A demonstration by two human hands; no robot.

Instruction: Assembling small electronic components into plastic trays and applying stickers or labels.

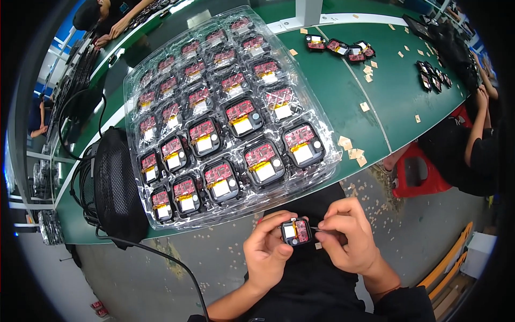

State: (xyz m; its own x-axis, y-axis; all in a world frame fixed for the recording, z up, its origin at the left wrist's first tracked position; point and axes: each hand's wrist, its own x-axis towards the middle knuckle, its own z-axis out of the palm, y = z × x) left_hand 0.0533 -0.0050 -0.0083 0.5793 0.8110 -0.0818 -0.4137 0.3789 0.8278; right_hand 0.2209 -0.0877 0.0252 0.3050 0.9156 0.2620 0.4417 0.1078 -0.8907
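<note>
My left hand (266, 249) holds a small black device housing (296, 232) above my lap, thumb and fingers at its edges. The housing is open-faced, with a red circuit board, a white battery-like block and yellow tape inside. My right hand (346, 236) is closed in a pinch on a thin metal tool (315, 229), perhaps tweezers. Its tip meets the housing's right edge; most of the tool is hidden by my fingers. Beyond my hands, a clear plastic tray (322, 126) holds rows of similar housings, each in its own pocket.
The tray lies on a green worktable (348, 86). A black mesh bag (113, 185) and cables stand left. Loose housings (357, 52) and small tan paper pieces (351, 150) lie at right. Other people sit at both sides; a red stool (421, 174) is at right.
</note>
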